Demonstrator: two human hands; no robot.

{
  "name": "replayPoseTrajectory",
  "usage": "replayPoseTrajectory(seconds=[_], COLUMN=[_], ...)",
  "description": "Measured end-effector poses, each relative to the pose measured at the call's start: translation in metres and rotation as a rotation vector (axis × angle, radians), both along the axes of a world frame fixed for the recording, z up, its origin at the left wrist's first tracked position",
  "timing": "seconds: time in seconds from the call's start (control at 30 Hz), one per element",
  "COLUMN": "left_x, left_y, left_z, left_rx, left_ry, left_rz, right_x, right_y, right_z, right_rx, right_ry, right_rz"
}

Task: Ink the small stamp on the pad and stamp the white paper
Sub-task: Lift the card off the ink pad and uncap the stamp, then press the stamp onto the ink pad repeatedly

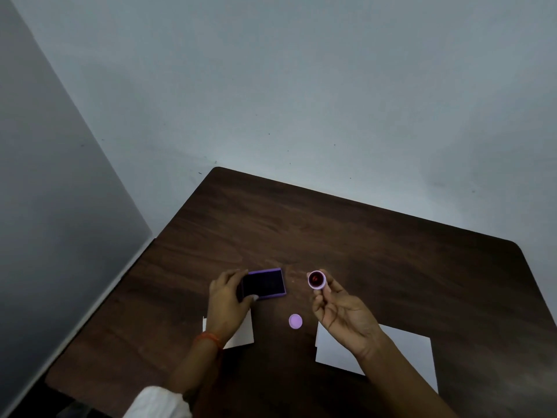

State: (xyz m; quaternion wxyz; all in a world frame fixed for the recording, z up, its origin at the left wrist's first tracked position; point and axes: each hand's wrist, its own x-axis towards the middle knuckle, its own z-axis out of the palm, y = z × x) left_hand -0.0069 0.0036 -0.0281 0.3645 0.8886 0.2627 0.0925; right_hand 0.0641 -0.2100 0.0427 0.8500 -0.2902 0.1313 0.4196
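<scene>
While the ink pad [264, 283] is steadied by left-hand fingers [238, 274], inking is due.
The small stamp [316, 279], pinched in right-hand fingers [327, 292], should be turned face-down and pressed squarely at 9 o'clock.

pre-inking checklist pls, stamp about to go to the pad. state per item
1. Stamp gripped in right hand: ok, fingertips pinch its body.
2. Stamp cap off: ok, round lilac cap lies on the table.
3. Stamp face toward pad: not ok, face is turned up toward the camera.
4. Ink pad open and steadied: ok, dark surface exposed, left hand holds its left edge.
5. White paper ready: ok, lies flat near the right forearm, partly covered by it.
6. Ink already on stamp face: cannot tell, too dark.
</scene>
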Motion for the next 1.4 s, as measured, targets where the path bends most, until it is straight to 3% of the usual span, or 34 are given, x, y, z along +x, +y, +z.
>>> replayPoseTrajectory(seconds=[0.17,0.3,0.37,0.5,0.57,0.67,0.73,0.93,1.07,1.23,1.4], left_x=[0.008,0.012,0.013,0.014,0.013,0.012,0.012,0.012,0.011,0.012,0.012], left_y=[0.012,0.017,0.018,0.019,0.020,0.021,0.022,0.028,0.027,0.027,0.026], left_z=[-0.008,-0.014,-0.016,-0.019,-0.020,-0.021,-0.019,-0.016,-0.018,-0.019,-0.017], left_rx=[-0.077,-0.043,-0.021,-0.042,-0.050,-0.044,-0.063,-0.190,-0.176,-0.169,-0.193], left_ry=[0.227,0.253,0.258,0.223,0.196,0.170,0.156,0.126,0.105,0.104,0.107], left_rz=[-0.087,-0.140,-0.157,-0.156,-0.156,-0.161,-0.157,-0.162,-0.158,-0.165,-0.151], right_x=[0.007,0.015,0.017,0.016,0.017,0.019,0.018,0.023,0.019,0.030,0.022], right_y=[0.011,0.038,0.056,0.090,0.102,0.111,0.112,0.118,0.119,0.116,0.118], right_z=[-0.004,-0.011,-0.019,-0.036,-0.042,-0.054,-0.057,-0.055,-0.057,-0.054,-0.051], right_rx=[-0.130,-0.492,-0.721,-1.080,-1.104,-1.155,-1.182,-1.250,-1.270,-1.186,-1.217], right_ry=[-0.059,-0.316,-0.527,-1.152,-1.381,-1.744,-1.879,-2.011,-1.954,-2.071,-1.895], right_rz=[0.060,0.176,0.244,0.339,0.422,0.743,0.819,0.944,0.910,1.045,0.869])
